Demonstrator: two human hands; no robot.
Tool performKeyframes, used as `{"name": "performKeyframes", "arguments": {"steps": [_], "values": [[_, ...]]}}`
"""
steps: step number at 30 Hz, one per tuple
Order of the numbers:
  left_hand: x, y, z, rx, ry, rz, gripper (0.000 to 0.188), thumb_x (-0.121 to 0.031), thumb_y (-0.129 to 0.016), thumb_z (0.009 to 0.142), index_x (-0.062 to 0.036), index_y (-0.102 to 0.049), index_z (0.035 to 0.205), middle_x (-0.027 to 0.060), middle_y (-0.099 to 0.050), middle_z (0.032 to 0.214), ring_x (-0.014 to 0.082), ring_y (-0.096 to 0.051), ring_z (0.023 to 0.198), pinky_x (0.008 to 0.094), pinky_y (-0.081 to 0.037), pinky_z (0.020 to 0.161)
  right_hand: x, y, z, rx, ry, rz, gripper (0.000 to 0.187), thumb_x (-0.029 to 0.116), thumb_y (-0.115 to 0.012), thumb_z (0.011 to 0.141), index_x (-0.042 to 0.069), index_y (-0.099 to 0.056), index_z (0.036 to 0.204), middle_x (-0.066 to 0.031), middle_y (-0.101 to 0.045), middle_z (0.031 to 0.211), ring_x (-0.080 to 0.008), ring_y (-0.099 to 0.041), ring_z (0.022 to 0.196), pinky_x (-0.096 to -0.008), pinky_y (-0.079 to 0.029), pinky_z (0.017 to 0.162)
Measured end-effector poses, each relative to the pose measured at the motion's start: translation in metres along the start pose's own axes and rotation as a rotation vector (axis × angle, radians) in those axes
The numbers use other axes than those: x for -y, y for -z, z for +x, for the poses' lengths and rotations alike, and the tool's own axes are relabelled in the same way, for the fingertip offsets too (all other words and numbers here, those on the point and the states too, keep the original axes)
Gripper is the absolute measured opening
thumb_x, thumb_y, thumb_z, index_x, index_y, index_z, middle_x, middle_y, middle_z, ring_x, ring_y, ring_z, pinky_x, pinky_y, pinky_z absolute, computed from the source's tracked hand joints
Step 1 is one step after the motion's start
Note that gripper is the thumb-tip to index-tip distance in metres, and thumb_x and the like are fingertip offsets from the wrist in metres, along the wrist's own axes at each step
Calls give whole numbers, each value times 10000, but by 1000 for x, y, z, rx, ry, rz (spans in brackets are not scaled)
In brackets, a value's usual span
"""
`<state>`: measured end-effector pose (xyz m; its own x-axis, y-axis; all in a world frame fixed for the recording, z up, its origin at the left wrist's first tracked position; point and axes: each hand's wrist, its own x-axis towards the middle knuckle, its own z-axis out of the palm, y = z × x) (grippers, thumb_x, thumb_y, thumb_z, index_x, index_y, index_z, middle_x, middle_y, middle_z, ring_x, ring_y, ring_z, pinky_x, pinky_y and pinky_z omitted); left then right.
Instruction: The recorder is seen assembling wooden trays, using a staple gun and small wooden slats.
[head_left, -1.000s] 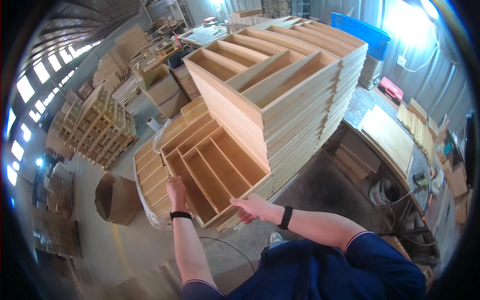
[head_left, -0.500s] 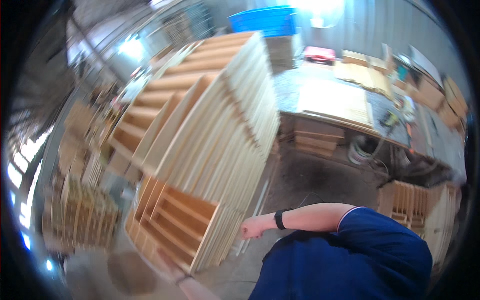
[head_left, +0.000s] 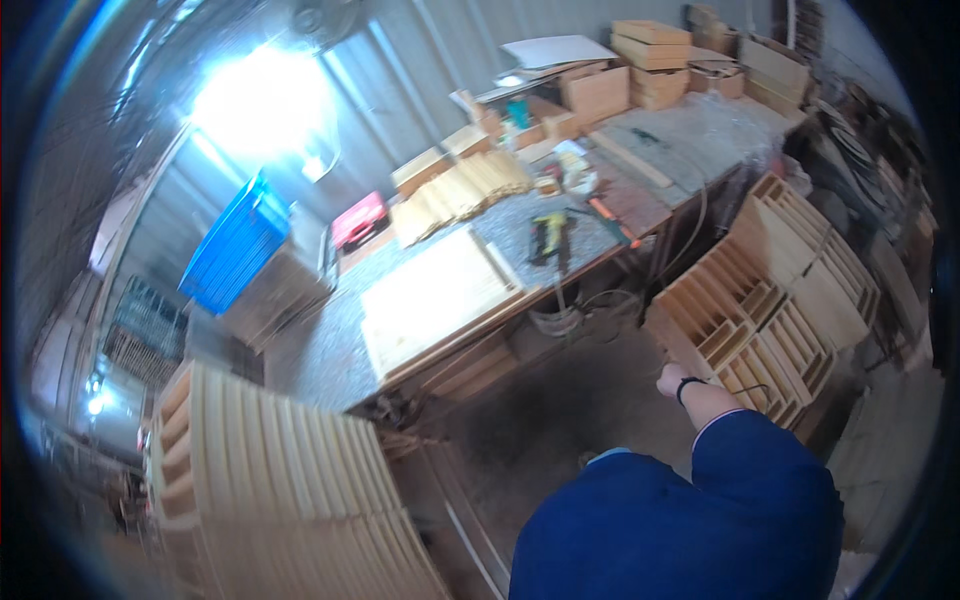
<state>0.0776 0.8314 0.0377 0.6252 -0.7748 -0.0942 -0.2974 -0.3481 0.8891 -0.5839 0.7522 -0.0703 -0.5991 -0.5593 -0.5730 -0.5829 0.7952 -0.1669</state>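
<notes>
The wooden divider trays (head_left: 770, 300), leaning stacked beside the workbench (head_left: 470, 300), lie just ahead of my right hand (head_left: 672, 381), long edges running away from it; fingers look curled, grip unclear, left hand unseen.

A woodworking workshop: stacked wooden compartment frames (head_left: 770, 290), boards on a long desk (head_left: 330, 350), a power tool (head_left: 548, 235), corrugated metal walls (head_left: 470, 50)

The view has swung from the tall crate stack (head_left: 270, 480) to the workbench (head_left: 450, 290), and the right hand (head_left: 668, 381) now reaches toward stacked wooden dividers (head_left: 770, 300).
</notes>
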Motion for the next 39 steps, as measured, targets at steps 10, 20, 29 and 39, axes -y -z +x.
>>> {"name": "performKeyframes", "arguments": {"steps": [10, 20, 29, 39], "values": [[3, -161, 119, 594, 464, 260, 249, -276, -668, 1032, -59, -714, 1144, 135, -720, 998, 247, -607, 737, 432, -541, 674, -101, -84, -37, 212, -507, 715, 436, 385, -571, 1003, -1, -772, 1024, -190, -799, 996, -352, -779, 993, -455, -611, 932], [-105, -449, 186, 1349, -648, 370, 150, -207, -719, 895, -67, -728, 949, 191, -702, 823, 363, -697, 742, 469, -574, 683, -162, -222, 25, 65, -573, 1122, 370, 282, -584, 963, 18, -731, 749, -158, -727, 719, -273, -748, 661, -430, -569, 564], [-239, -607, 99, 1750, -683, 202, 301, -310, -703, 1025, -31, -697, 911, 43, -642, 746, 139, -555, 660, 352, -451, 585, -102, -141, 64, -160, -251, 1009, 370, 324, -568, 978, 26, -741, 842, -183, -741, 766, -274, -748, 656, -394, -587, 598], [-290, -735, 92, 1679, -594, 741, 296, -301, -683, 1032, -11, -695, 975, 79, -684, 793, 161, -630, 745, 372, -512, 638, -115, -44, 126, -151, -464, 779, 268, 321, -594, 990, 129, -651, 812, -49, -601, 677, -226, -630, 582, -438, -494, 504]]}}
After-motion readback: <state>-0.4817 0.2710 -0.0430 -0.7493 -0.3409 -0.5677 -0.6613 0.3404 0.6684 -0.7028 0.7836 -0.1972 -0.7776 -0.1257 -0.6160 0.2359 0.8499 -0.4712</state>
